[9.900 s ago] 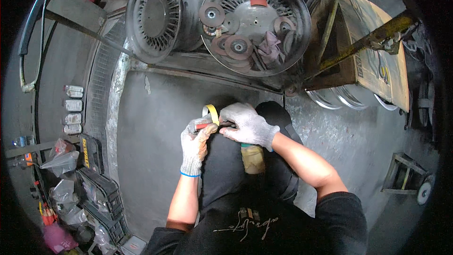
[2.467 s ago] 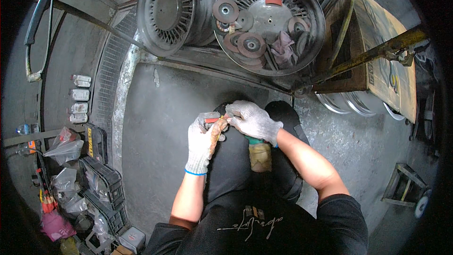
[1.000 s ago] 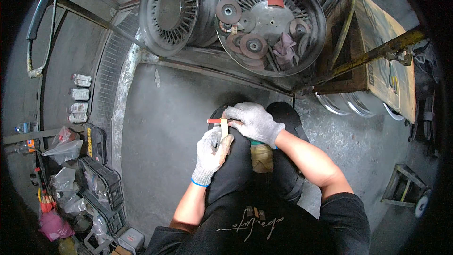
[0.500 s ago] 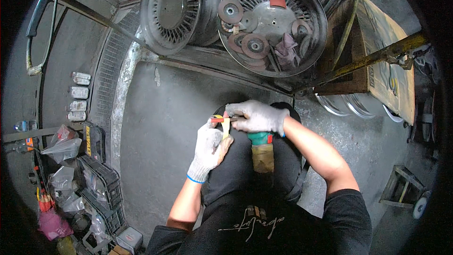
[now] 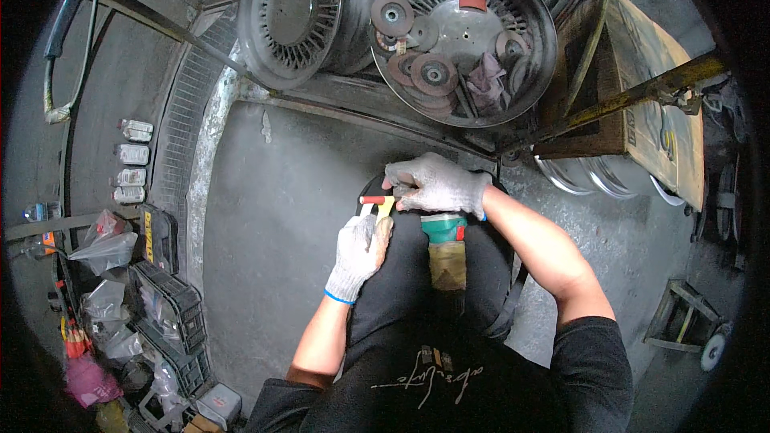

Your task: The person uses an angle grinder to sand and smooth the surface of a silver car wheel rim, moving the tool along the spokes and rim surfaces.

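My gloved left hand (image 5: 359,250), above my left thigh, holds a pale band with yellow and white parts (image 5: 386,207). A slim red piece (image 5: 374,200) lies across the band's top. My gloved right hand (image 5: 437,183) is just above and to the right, fingers closed at the right end of the red piece, which they partly hide. Between my thighs, below the right hand, is a green power tool (image 5: 443,229) with a worn tan wrapped section (image 5: 447,266).
Ahead are two dark spoked rims (image 5: 290,16), the right holding several abrasive discs (image 5: 433,74). A cardboard box (image 5: 658,112) and yellowed metal bar (image 5: 646,84) stand right. Left are several cans (image 5: 131,155), bags (image 5: 108,248) and black crates (image 5: 168,313). A wheeled frame (image 5: 674,321) is low right.
Over the last second my right hand has risen, uncovering more of the green tool. My left hand is slightly higher. Earlier the band showed as a yellow-and-white loop.
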The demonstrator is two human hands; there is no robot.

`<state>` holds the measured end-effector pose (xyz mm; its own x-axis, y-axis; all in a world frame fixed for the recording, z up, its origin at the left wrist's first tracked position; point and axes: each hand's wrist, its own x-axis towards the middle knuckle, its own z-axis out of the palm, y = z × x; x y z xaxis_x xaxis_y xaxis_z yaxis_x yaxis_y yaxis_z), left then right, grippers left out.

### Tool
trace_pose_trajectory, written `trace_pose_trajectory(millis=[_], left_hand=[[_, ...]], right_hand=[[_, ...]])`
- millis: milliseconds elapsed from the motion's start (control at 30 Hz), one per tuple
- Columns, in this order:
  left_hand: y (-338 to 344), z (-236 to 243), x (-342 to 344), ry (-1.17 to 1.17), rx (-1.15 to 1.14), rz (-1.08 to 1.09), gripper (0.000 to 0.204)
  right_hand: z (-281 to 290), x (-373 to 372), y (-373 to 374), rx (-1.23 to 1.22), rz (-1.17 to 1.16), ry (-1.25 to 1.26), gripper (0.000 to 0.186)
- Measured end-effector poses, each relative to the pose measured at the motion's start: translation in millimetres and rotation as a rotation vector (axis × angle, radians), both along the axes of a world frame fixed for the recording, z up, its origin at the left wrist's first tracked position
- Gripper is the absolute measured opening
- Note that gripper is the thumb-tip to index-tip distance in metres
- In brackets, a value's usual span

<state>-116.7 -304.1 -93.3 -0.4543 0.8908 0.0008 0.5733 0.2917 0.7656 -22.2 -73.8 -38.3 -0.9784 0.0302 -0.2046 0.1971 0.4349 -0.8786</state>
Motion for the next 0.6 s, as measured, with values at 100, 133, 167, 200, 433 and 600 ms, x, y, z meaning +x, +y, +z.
trace_pose_trajectory(millis=[100, 133, 167, 200, 433, 600], left_hand=[[18, 17, 4, 0.008, 0.113, 0.02, 0.022], [15, 14, 4, 0.01, 0.113, 0.022, 0.022], [11, 9, 4, 0.056, 0.116, 0.014, 0.023], [7, 5, 4, 0.101, 0.12, 0.006, 0.023], [6, -13, 6, -0.036, 0.138, 0.023, 0.021], [30, 2, 10, -0.609, 0.198, 0.167, 0.019]], right_hand=[[-25, 4, 8, -0.29, 0.033, -0.028, 0.037], [-23, 1, 2, -0.331, 0.016, -0.087, 0.035], [-20, 1, -2, -0.331, 0.018, -0.086, 0.035], [-15, 3, -5, -0.19, 0.026, -0.032, 0.034], [-17, 23, -28, 0.525, -0.109, 0.239, 0.026], [-22, 7, 7, 0.075, 0.084, 0.063, 0.025]])
